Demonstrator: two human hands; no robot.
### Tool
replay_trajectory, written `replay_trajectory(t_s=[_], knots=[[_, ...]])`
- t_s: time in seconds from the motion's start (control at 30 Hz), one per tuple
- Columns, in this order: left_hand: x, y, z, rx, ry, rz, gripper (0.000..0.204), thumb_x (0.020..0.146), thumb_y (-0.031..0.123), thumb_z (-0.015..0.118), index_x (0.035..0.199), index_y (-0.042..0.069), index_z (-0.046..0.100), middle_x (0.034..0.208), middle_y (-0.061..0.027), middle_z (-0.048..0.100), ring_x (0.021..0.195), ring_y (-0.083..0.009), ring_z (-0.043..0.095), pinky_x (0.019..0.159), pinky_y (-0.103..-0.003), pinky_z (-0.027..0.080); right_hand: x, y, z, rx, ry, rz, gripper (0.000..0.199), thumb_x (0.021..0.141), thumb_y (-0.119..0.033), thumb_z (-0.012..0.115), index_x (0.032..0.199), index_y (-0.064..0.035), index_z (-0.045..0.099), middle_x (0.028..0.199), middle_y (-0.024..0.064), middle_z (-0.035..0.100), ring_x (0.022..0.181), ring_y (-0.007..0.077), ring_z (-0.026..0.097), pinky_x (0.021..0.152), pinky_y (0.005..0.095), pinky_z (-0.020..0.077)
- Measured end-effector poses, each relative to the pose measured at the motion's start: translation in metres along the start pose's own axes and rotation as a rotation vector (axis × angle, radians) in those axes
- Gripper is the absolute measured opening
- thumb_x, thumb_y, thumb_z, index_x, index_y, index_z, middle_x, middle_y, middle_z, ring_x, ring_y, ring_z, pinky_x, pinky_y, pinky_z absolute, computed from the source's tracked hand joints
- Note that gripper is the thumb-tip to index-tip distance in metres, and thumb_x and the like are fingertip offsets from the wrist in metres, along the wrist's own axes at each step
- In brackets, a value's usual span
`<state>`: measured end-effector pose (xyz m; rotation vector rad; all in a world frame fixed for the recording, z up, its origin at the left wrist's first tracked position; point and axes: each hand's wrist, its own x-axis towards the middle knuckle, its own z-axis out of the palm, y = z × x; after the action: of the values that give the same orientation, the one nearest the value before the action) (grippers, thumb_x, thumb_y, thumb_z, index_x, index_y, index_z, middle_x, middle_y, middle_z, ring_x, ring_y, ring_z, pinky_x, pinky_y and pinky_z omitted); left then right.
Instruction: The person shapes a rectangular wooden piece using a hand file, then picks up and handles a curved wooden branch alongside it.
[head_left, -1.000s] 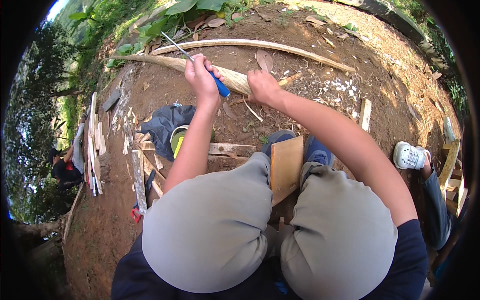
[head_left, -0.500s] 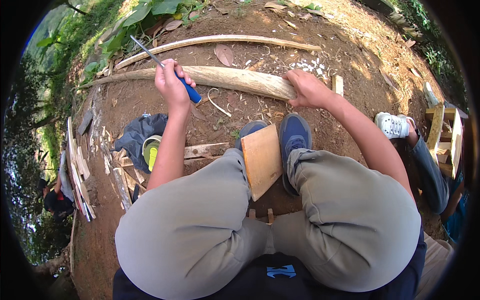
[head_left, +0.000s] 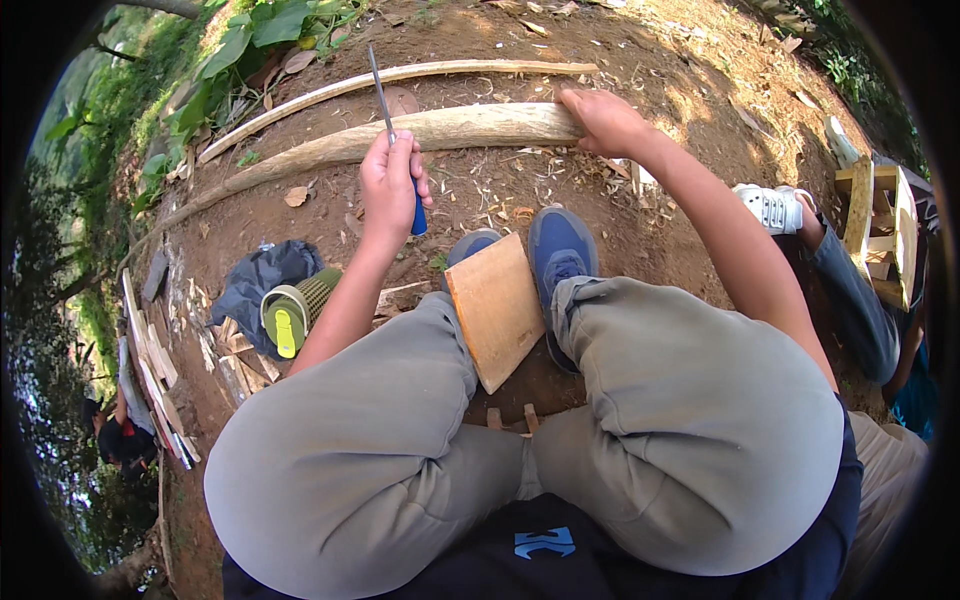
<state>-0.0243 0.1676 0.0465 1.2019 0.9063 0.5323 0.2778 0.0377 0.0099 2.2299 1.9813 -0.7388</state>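
My left hand (head_left: 392, 195) is closed round the blue handle of a tool with a long, narrow metal blade (head_left: 382, 90). The blade points away from me, its tip just reaching over the far wooden strip in view. A thick, pale wooden pole (head_left: 470, 126) lies crosswise beyond my feet, thinning and curving toward me at its left end. At its right end my right hand (head_left: 605, 122) grips it, fingers on top. The tool's blade crosses in front of the pole; contact between them cannot be made out. Wood shavings lie scattered on the soil around it.
Beyond the pole lies a slim wooden strip (head_left: 440, 70). A flat board (head_left: 497, 310) leans between my legs. Left are a green container (head_left: 300, 305), a dark bag (head_left: 265, 280) and split wood (head_left: 150, 350). At right sit a person's white shoe (head_left: 772, 208) and a wooden frame (head_left: 880, 235).
The tool has swung from slanting left to nearly upright, and my left hand has shifted right. My right hand and the pole's end have moved farther away. The whole view has shifted slightly.
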Motion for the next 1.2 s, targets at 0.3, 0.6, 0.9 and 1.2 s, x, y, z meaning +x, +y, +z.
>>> replay_trajectory(t_s=[0.3, 0.6, 0.9, 1.2], knots=[[0.006, 0.002, -0.006, -0.053, 0.043, 0.027, 0.022, 0.108, 0.028, 0.050, 0.095, 0.009, 0.050, 0.069, 0.0008, 0.048, 0.049, -0.0084, 0.049, 0.041, -0.026, 0.044, 0.004, -0.103, 0.038, -0.350, 0.054, 0.191, 0.084, 0.084, -0.020, 0.074, 0.154, 0.0028, 0.033, 0.136, 0.0213, 0.055, 0.129, 0.0338, 0.054, 0.112, 0.0539, 0.0388], [0.005, 0.001, -0.011, -0.085, 0.073, 0.073, 0.025, 0.108, 0.031, 0.051, 0.096, 0.009, 0.051, 0.069, 0.0019, 0.049, 0.048, -0.0065, 0.049, 0.040, -0.024, 0.043, 0.030, -0.160, 0.043, -0.144, 0.274, 0.054, 0.105, 0.077, -0.051, 0.083, 0.153, 0.0042, 0.034, 0.125, 0.0153, 0.059, 0.118, 0.0292, 0.057, 0.099, 0.0411, 0.0461], [0.002, 0.000, -0.004, -0.082, 0.059, 0.094, 0.024, 0.108, 0.029, 0.051, 0.096, 0.008, 0.051, 0.068, 0.0019, 0.049, 0.047, -0.0060, 0.048, 0.039, -0.024, 0.042, 0.028, -0.120, 0.070, -0.007, 0.410, -0.070, 0.081, 0.073, -0.049, 0.086, 0.129, -0.0001, 0.055, 0.111, 0.0123, 0.061, 0.107, 0.0288, 0.058, 0.090, 0.0411, 0.0474], [-0.004, 0.005, -0.012, -0.036, 0.064, 0.090, 0.024, 0.108, 0.028, 0.051, 0.095, 0.009, 0.051, 0.068, 0.0025, 0.048, 0.047, -0.0056, 0.047, 0.039, -0.024, 0.041, 0.016, -0.055, 0.080, 0.049, 0.455, -0.191, 0.073, 0.076, -0.050, 0.084, 0.127, -0.0030, 0.059, 0.110, 0.0129, 0.064, 0.109, 0.0309, 0.060, 0.096, 0.0431, 0.0480]])
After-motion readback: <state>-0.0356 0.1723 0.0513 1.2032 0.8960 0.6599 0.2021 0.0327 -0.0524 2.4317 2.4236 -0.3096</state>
